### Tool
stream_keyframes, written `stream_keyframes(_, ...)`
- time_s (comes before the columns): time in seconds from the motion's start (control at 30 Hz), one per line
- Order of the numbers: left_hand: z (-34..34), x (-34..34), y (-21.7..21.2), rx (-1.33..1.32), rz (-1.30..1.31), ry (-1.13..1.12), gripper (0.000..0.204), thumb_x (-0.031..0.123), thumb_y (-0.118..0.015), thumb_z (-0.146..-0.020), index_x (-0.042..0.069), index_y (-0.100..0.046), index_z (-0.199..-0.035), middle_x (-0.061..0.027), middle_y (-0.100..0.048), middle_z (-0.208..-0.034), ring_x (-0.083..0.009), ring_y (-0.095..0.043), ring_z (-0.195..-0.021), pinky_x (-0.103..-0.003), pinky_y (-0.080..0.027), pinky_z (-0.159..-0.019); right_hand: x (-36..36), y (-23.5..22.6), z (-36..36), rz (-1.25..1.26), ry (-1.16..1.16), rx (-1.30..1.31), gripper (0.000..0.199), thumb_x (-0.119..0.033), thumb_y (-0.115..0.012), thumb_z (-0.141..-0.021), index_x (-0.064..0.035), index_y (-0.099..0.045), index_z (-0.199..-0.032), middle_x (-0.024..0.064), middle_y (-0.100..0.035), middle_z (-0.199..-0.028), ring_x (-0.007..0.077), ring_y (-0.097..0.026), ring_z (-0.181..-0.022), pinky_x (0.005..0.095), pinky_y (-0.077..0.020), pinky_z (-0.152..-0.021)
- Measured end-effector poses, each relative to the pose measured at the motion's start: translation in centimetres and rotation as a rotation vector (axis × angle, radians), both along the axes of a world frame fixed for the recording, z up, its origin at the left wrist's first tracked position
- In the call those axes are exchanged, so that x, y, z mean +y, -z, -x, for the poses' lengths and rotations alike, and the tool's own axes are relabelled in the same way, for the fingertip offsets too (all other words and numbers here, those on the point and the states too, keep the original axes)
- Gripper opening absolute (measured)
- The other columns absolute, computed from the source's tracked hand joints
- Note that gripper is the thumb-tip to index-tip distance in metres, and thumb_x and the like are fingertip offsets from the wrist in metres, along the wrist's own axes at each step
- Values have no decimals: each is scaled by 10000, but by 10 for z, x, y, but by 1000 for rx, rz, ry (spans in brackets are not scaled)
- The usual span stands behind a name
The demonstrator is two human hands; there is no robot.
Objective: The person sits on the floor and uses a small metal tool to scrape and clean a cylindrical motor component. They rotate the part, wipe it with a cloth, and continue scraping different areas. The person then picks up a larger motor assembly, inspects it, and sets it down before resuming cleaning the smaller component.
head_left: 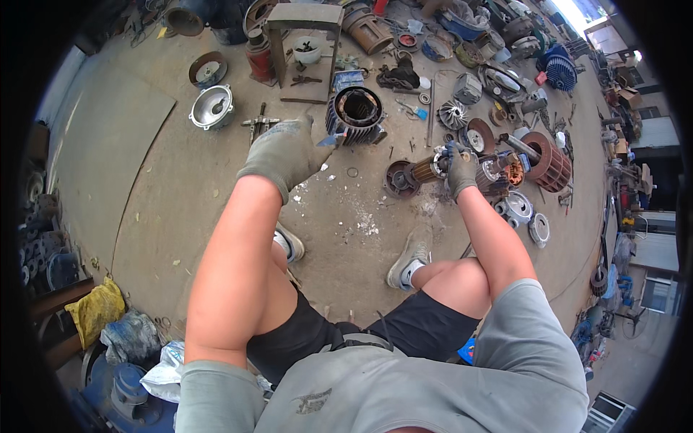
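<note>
Both my hands wear grey-green work gloves. My left hand [285,153] is closed around something with a flat bluish blade [332,140], like a scraper; its handle is hidden in the fist. Just beyond it stands a finned motor housing [356,115] with its round opening facing up and windings inside. To the right, my right hand [462,169] is closed on the shaft end of a motor rotor [428,169]. The rotor lies tilted, its other end by a dark round end cover [401,179]. White flakes [364,220] lie scattered between my feet.
A silver end cover [212,107] and a gear puller [260,123] lie at left. A metal frame [305,50] stands behind. On the right are a fan wheel [453,114], a rusty ribbed drum [548,162] and pale rings [538,229]. A brush [413,110] lies beyond my right hand.
</note>
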State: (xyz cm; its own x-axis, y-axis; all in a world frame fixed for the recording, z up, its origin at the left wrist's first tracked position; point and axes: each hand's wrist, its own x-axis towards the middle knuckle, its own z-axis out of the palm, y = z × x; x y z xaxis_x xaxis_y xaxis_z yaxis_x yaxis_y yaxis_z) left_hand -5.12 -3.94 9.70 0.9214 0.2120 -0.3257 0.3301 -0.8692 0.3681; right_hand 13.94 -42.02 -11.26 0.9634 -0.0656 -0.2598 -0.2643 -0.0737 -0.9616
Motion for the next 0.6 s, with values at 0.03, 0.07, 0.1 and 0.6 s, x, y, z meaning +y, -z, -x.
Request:
stream_keyframes(0.03,0,0,1,24,-16,2,731,544,-606,-986,-6,-545,-1464,-279,-663,-1359,-408,-633,-1290,-469,-492,-1093,-3,1,1,19,17,-25,138,-139,-665,-1049,-6,-702,-1049,43,-702,-856,129,-654,-733,273,-534,-669)
stream_keyframes(0.07,0,-2,1,56,-28,7,735,549,-600,-988,-6,-541,-1467,-277,-665,-1359,-407,-634,-1290,-467,-493,-1092,-7,3,1,39,31,-23,134,-135,-665,-1048,-6,-701,-1043,46,-701,-852,134,-654,-728,278,-536,-668)
stream_keyframes(0.1,-1,-4,1,58,-23,17,738,554,-592,-990,-6,-541,-1467,-273,-665,-1362,-405,-635,-1290,-465,-493,-1093,-9,5,1,-9,33,-51,114,-113,-678,-1035,-1,-692,-1028,62,-699,-854,147,-655,-718,287,-539,-662)
stream_keyframes(0.6,-26,-26,3,-22,17,51,460,363,-608,-973,-1,-693,-1241,-255,-710,-1268,-407,-677,-1208,-471,-523,-1055,12,-136,57,-116,-78,-277,179,-174,-681,-1051,-2,-720,-1017,14,-623,-728,87,-554,-615,250,-451,-544)
